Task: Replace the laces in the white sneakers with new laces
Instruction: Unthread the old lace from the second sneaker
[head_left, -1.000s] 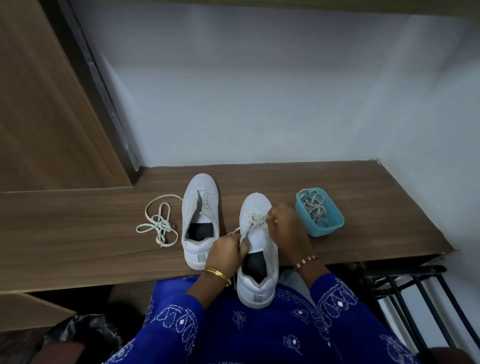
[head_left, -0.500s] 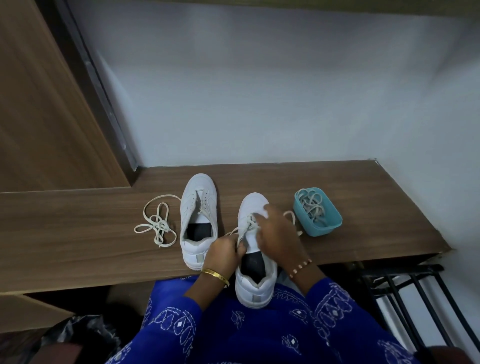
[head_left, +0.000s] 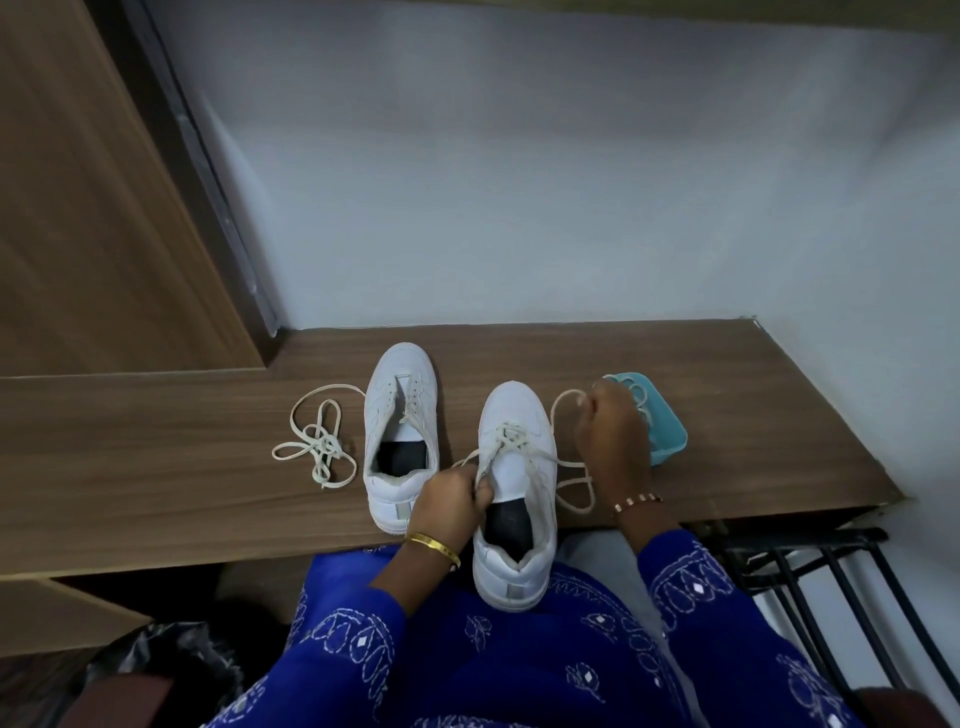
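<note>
Here, two white sneakers stand on the wooden shelf (head_left: 727, 415). The left sneaker (head_left: 400, 436) sits fully on the wood with only a short bit of lace in its upper eyelets. The right sneaker (head_left: 517, 493) has its heel hanging past the shelf edge toward the person's lap, and one cream lace (head_left: 519, 452) is crossed through its eyelets. The left hand (head_left: 452, 504) has its fingers curled, pinching one end of that lace beside the tongue. The right hand (head_left: 615, 441) is clenched around the other end, held out to the right of the shoe, so that a loop of lace arcs above the fist and another lies on the wood below it. One loose lace (head_left: 317, 447) lies tangled on the shelf, left of the left sneaker. One small blue basket (head_left: 670, 441), partly behind the right hand, holds more laces; their number cannot be told. No brand mark or writing can be read on the shoes
</note>
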